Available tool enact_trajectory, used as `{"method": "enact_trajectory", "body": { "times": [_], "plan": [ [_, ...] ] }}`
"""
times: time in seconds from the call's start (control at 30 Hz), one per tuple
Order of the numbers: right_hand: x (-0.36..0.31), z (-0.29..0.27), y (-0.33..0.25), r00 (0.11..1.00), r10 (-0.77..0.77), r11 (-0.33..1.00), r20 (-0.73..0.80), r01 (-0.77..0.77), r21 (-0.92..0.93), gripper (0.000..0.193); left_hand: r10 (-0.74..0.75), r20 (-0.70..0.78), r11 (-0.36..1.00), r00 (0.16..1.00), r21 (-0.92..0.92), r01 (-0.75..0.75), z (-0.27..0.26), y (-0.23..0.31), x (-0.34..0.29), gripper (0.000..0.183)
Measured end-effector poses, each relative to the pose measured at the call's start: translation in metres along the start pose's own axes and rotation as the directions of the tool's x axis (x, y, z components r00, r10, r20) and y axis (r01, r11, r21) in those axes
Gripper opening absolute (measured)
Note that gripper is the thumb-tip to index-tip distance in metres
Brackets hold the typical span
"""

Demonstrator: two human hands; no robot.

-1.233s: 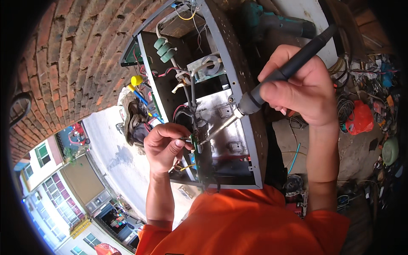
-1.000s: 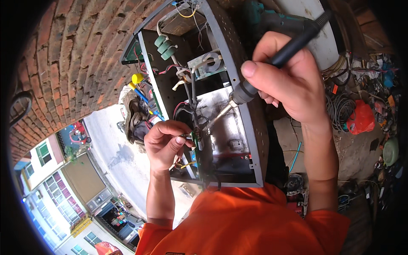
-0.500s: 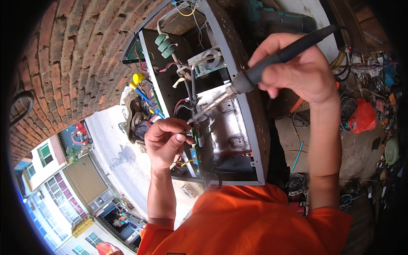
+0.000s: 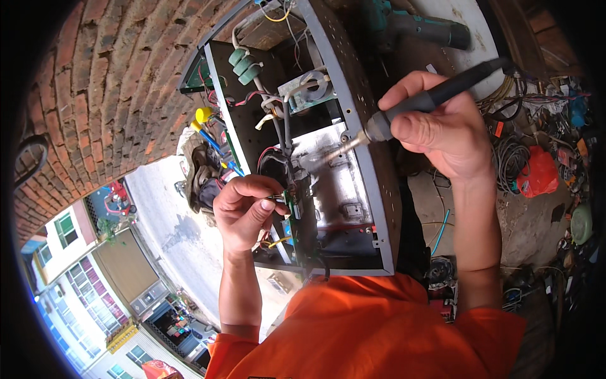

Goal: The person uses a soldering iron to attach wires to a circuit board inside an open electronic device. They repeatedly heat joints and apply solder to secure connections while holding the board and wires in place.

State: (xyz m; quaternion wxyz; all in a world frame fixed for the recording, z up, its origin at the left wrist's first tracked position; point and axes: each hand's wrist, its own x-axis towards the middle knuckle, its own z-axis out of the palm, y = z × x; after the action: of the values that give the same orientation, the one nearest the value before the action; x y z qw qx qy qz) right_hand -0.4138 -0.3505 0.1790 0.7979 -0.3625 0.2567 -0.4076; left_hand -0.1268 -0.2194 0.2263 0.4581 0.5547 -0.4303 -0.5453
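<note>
My right hand [image 4: 445, 129] is closed around the black handle of a soldering iron [image 4: 432, 98]. The iron's metal shaft points left and down over the open metal case [image 4: 372, 189], its blurred tip above a bright metal plate [image 4: 328, 177]. At the case's left side my left hand [image 4: 243, 211] is pinched by the edge of a small green circuit board [image 4: 291, 205]. Whatever lies between those fingertips is too small to name. Dark wires [image 4: 274, 165] run just above the fingers, and the iron's tip is apart from them.
Inside the case are a cable with green rings [image 4: 245, 66] and a board with a round coil [image 4: 310, 88]. Blue-and-yellow-handled tools [image 4: 208, 132] stand at its left. A teal power tool [image 4: 423, 28] lies behind; coiled cable [image 4: 510, 158] and a red bag [image 4: 540, 174] lie right.
My right hand has drawn the soldering iron up and to the right, so its tip has left the spot by my left fingertips. The left hand has hardly moved.
</note>
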Motion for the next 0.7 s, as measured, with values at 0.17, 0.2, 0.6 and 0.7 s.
{"method": "enact_trajectory", "body": {
  "times": [0.17,0.2,0.6,0.7],
  "plan": [
    [0.002,0.017,0.004,0.986,-0.128,0.986,-0.107,0.114,-0.122,0.019,-0.001,0.009,1.0,1.0,0.002,0.001,-0.001,0.0,0.001,0.012],
    [0.004,0.017,0.001,0.991,-0.093,0.99,-0.097,0.082,-0.113,0.02,-0.002,0.014,1.0,1.0,0.001,0.002,-0.001,0.0,0.001,0.012],
    [0.007,0.035,0.012,0.956,-0.202,0.96,-0.211,0.151,-0.235,0.028,0.023,0.032,1.0,0.999,0.015,-0.024,-0.001,-0.005,0.003,0.01],
    [0.002,0.038,0.017,0.893,-0.362,0.929,-0.269,0.322,-0.182,0.02,0.13,0.07,0.983,0.989,0.123,-0.138,-0.012,-0.012,0.003,0.009]
  ]
}}
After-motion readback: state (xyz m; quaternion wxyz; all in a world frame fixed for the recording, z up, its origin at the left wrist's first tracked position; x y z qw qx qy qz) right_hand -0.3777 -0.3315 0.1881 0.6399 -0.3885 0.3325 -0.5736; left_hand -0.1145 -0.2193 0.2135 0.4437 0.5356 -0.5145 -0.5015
